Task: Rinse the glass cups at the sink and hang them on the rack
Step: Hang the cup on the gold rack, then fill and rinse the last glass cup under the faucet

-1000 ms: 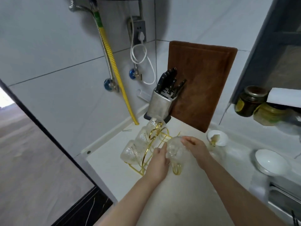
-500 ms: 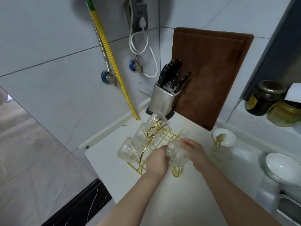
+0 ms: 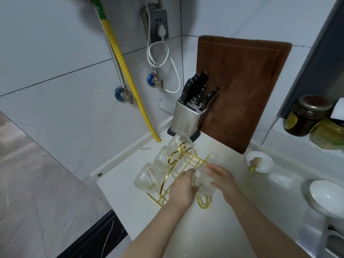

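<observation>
At the gold rack point(image 3: 178, 175), three cups point(image 3: 148, 180) hang; both hands' fingers point(image 3: 211, 169) clasp a fourth point(image 3: 203, 184).

Single head view, wide-angle, looking forward-down at counter point(image 3: 214, 229) corner from close above.

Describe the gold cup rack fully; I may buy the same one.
The gold wire rack stands on the white counter before the knife block. It has thin shiny bars, a curled top loop and angled prongs. Three textured glass cups hang along its left side. Both hands hold a fourth cup on its right; the left hand hides part of it.
</observation>
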`<state>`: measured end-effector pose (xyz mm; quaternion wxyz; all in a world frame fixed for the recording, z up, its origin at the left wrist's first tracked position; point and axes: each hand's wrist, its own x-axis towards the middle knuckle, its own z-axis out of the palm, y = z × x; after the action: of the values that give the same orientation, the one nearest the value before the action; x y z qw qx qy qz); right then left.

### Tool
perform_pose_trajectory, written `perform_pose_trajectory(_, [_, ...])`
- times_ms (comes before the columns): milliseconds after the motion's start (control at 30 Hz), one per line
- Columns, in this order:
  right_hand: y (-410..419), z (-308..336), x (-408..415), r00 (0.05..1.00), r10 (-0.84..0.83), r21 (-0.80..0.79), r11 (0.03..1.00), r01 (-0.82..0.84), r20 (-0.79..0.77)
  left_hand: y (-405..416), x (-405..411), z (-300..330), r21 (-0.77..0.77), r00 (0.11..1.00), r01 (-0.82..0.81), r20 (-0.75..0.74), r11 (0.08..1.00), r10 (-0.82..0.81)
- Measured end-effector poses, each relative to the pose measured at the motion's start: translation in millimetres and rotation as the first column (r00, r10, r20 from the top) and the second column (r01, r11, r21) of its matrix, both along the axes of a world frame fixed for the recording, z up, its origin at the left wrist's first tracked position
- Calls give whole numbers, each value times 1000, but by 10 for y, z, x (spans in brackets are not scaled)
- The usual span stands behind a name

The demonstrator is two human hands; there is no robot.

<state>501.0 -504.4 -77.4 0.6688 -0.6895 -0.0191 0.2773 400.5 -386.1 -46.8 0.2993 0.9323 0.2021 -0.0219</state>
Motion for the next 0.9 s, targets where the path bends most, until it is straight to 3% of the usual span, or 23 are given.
perform_pose_trajectory(167, [-100,14,-64,998,-31,-17,999,32,61,-33,29,22,33,999,21,30,999,-22])
perform_pose_trajectory(300, [-395,37,-152,990,-90,-64,993,97,105,-258,116,113,126,966,90,230,988,-117])
perform_pose_trajectory(400, [-726,45,-216,975,-136,-136,978,161,175,-541,223,163,88,925,228,290,970,-244])
perform_pose_trajectory(500, [-1090,37,-266,942,-205,-190,947,260,266,-817,328,74,-6,914,334,248,942,-322])
perform_pose_trajectory(667, [-1509,-63,-182,902,-278,-322,865,385,330,-1096,566,-231,-201,954,300,90,933,-287])
perform_pose_trajectory(900, [-1546,-237,95,989,-41,-525,844,112,145,-1128,1014,-758,-181,945,292,-95,939,-312])
